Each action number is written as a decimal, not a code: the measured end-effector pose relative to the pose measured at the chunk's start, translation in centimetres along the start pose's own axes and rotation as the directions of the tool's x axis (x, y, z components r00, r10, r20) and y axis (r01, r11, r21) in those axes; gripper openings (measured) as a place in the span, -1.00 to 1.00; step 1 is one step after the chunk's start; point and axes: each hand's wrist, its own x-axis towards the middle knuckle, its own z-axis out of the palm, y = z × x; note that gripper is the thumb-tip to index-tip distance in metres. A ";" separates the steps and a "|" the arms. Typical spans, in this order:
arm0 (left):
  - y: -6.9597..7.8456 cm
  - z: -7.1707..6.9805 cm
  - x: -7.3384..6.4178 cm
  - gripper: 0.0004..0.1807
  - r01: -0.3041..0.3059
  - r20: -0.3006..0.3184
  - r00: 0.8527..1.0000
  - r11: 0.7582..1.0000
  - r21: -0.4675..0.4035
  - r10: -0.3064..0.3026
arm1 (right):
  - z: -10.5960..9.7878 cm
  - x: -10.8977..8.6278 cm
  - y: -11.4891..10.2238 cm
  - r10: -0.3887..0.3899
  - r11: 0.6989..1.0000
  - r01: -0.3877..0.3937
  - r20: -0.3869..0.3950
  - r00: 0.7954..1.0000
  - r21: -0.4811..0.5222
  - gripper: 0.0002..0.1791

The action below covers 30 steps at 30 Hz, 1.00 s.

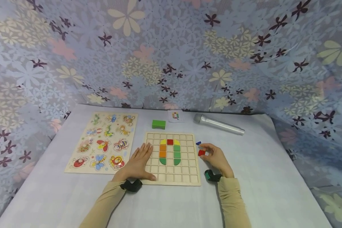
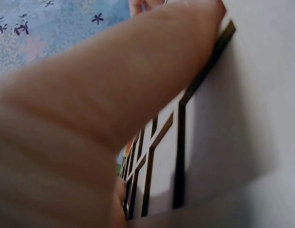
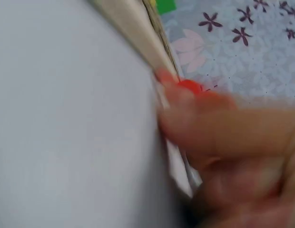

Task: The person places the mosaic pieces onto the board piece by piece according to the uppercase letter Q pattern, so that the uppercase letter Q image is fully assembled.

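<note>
A wooden grid board (image 1: 188,177) lies in front of me, with red, yellow, orange and green pieces (image 1: 177,154) set in a ring in its squares. My left hand (image 1: 138,161) rests on the board's left side, fingers spread and thumb along the near edge. Just off the right edge, my right hand (image 1: 216,158) pinches a red piece (image 1: 201,153) between thumb and fingers. In the right wrist view the red piece (image 3: 190,86) shows past the fingertips, mostly covered. A small blue piece (image 1: 198,143) lies beside the right hand's fingertips.
At the left lies a wooden insect puzzle (image 1: 85,136), close by the left hand. Behind the grid board are a green block (image 1: 158,124), a small card (image 1: 180,119) with a coloured ring pattern, and a silver microphone (image 1: 220,124). Flowered cloth (image 1: 171,63) hangs behind the table.
</note>
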 end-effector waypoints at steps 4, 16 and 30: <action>-0.1 0.2 0.2 0.39 -0.006 0.008 1.000 1.000 0.007 0.006 | 0.5 1.0 -0.3 0.049 0.999 -0.050 -0.102 0.994 -0.006 -0.65; -0.1 -0.1 0.0 0.40 0.018 0.008 1.000 1.000 0.011 -0.018 | 2.6 0.9 -3.7 0.102 0.963 -0.090 -0.036 0.994 0.253 -0.64; -0.2 0.0 0.1 0.40 0.023 0.010 1.000 1.000 0.016 -0.023 | 9.3 -0.5 -7.3 -0.139 0.966 0.152 0.073 0.988 -0.211 -0.96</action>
